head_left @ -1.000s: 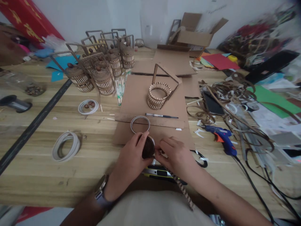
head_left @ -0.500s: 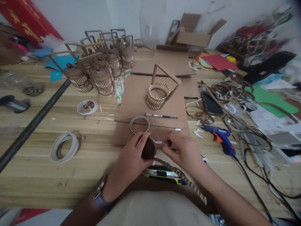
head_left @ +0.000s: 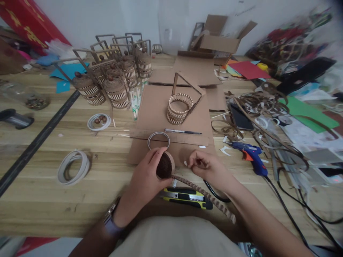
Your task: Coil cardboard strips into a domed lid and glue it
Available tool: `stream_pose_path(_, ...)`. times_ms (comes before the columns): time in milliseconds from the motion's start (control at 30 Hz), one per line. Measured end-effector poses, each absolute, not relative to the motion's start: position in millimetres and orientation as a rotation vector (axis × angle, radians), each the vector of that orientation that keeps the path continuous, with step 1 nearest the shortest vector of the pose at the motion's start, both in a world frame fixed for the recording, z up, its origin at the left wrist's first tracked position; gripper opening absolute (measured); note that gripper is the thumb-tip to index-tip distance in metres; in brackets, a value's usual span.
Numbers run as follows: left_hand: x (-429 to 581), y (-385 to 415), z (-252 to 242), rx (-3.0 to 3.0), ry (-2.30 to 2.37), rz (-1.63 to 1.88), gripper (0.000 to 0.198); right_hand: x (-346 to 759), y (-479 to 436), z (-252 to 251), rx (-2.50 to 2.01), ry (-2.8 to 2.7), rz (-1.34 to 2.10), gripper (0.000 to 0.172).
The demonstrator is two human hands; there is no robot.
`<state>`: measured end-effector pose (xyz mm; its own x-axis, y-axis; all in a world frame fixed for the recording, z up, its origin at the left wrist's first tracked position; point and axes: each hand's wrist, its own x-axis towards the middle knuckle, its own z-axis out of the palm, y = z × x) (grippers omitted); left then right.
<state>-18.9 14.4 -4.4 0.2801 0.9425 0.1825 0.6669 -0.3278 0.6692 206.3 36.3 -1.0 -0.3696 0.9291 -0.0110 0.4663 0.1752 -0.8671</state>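
My left hand (head_left: 146, 180) is wrapped round a small round coil of corrugated cardboard (head_left: 165, 167), held on edge just above the table. A long corrugated strip (head_left: 203, 195) trails from the coil toward my lap. My right hand (head_left: 207, 167) sits just right of the coil with thumb and fingers pinched together; what they pinch is too small to name. A yellow and black utility knife (head_left: 187, 197) lies under the strip. A thin grey ring (head_left: 158, 140) lies on the cardboard sheet (head_left: 160, 110) just beyond my hands.
An open stick basket (head_left: 180, 107) and a pen (head_left: 183, 131) rest on the cardboard. Several finished lidded baskets (head_left: 115, 89) stand at the back left. A blue glue gun (head_left: 250, 156) with cable lies right, near cardboard strip scraps (head_left: 257, 103). Tape rolls (head_left: 73, 170) lie left.
My right hand has lifted off the coil and moved right, now pinched. The strip's free end has swung out to the right. My left hand has turned the coil slightly.
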Motion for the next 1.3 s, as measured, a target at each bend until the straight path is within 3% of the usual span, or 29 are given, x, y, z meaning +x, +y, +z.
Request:
stream_pose_path(167, -20, 15, -4, 2.075, 1.439, 0.81, 0.078, 206, 35, -3, -1.284, -1.974, 1.156, 0.019)
stream_pose_path(533, -21, 17, 0, 2.0, 1.474, 0.805, 0.074, 211, 20, 11, -1.018, -2.104, 0.71, 0.02)
stream_pose_path(733, -22, 16, -2, 2.025, 1.429, 0.832, 0.074, 205, 11, 29, -0.784, -2.003, 0.736, 0.004)
stream_pose_path(1033, -18, 11, -9, 2.242, 1.268, 0.837, 0.071, 194, 28, 25, -0.877, -1.817, 0.769, 0.011)
stream_pose_path(1300, -17, 8, -9, 2.384, 1.274, 0.734, 0.085, 186, 37, 19, -0.963, -1.769, 0.893, 0.009)
